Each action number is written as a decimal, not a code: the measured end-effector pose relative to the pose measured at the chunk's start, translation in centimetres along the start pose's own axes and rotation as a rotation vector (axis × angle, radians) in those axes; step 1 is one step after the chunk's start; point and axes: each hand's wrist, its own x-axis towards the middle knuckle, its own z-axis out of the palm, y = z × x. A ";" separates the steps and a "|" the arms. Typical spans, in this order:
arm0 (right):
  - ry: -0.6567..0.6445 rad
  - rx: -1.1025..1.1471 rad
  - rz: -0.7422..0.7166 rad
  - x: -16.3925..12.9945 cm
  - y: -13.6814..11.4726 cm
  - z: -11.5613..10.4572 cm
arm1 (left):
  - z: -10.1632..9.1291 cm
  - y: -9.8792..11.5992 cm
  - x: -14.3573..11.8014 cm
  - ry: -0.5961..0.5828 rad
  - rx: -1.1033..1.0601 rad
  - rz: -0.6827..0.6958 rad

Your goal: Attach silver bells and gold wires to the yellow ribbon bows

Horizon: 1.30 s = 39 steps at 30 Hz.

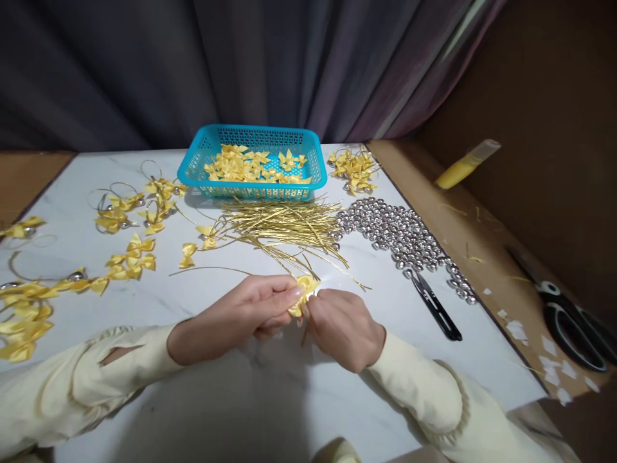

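Observation:
Between the thumb and fingers of my left hand (270,305) is a yellow satin ribbon bow (306,285), held above the white table near its middle. My right hand (342,325) is closed with its fingertips pressed against the bow's right side. A short end of gold cord (303,335) sticks out below the right fingertips; the rest of it is hidden. Just beyond both hands lies a loose pile of gold cords (284,225). Silver heart-shaped beads (385,225) are spread to the right of that pile.
Behind the cords stands a blue basket (253,191) of yellow bows. Finished-looking bows with cord loops (116,218) lie left, and another cluster (354,168) right. Black thread snips (436,305), scissors (569,315), paper scraps (549,354) and a yellow-filled tube (467,164) are at right.

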 end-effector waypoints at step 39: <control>-0.051 -0.014 0.013 0.5 -1.0 -1.2 | 0.7 -0.2 -0.5 0.178 0.683 0.087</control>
